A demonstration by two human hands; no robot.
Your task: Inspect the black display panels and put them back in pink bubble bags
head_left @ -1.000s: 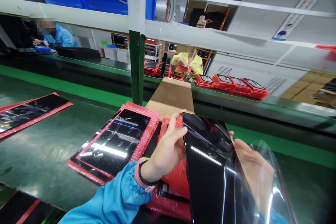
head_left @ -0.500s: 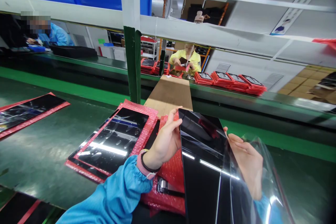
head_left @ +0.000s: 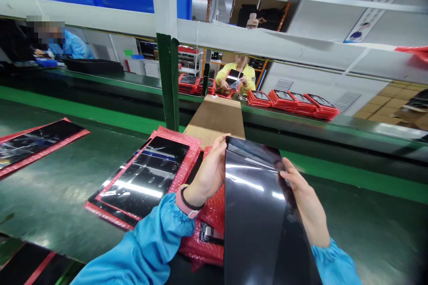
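Note:
A glossy black glass panel (head_left: 254, 213) is held upright in front of me over the green conveyor. My left hand (head_left: 209, 173) grips its left edge near the top corner, fingers curled round it. My right hand (head_left: 302, 202) lies against the panel's right edge, fingers closed on the upper right side; whether any clear film remains under them I cannot tell. Under the panel lies a pile of red bubble wrap (head_left: 207, 231) with another dark panel part showing. To the left, a black panel on red bubble wrap (head_left: 147, 178) lies flat on the belt.
A green belt (head_left: 60, 196) carries another panel in red wrap (head_left: 36, 140) at far left. A brown cardboard box (head_left: 217, 118) and a green post (head_left: 167, 84) stand behind. Across the line, a person in yellow (head_left: 237, 78) handles a panel beside red stacks (head_left: 294, 104). Blue bins sit overhead.
The clear film that billowed at the panel's right side is gone from view. My right hand has come onto the panel's right edge, and the panel has tilted to face me.

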